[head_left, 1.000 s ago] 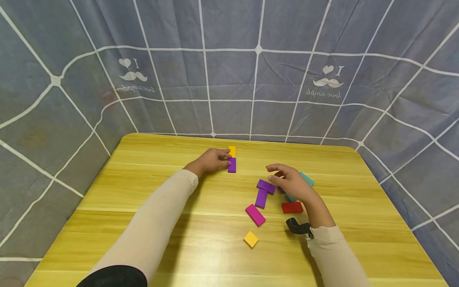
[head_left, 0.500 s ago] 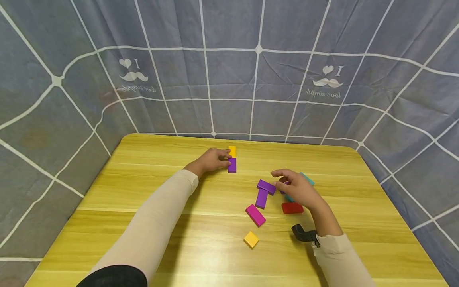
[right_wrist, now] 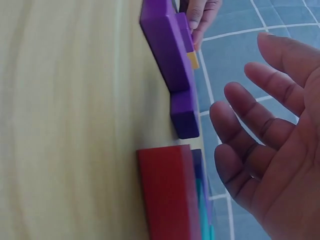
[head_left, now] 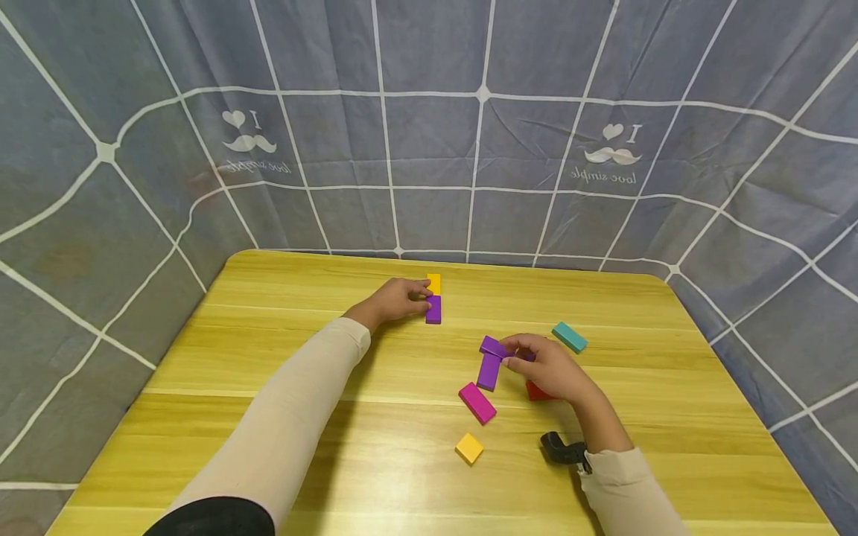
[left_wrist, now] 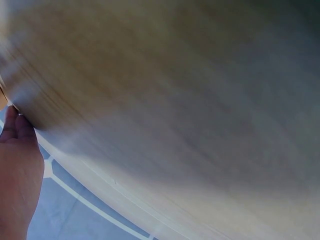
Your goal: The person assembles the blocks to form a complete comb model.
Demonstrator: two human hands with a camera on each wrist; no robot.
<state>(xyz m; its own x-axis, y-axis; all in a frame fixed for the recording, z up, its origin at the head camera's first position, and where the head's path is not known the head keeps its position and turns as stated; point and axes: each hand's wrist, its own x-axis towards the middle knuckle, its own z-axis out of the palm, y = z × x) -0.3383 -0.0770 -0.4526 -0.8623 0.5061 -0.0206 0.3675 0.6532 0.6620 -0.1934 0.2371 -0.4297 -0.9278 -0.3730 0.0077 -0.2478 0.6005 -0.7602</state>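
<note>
A gridded curtain (head_left: 429,141) backs a wooden worktop (head_left: 375,476) as the left hand (head_left: 395,298) and right hand (head_left: 553,366) reach in from the near edge.
Fingers parted, the left touches a yellow block (head_left: 435,284) and a purple block (head_left: 434,310) toward the far edge; the right, fingers apart and loosely bent, hangs by two touching purple blocks (head_left: 488,373). A pink block (head_left: 477,403) and small yellow cube (head_left: 469,449) lie nearer.
</note>
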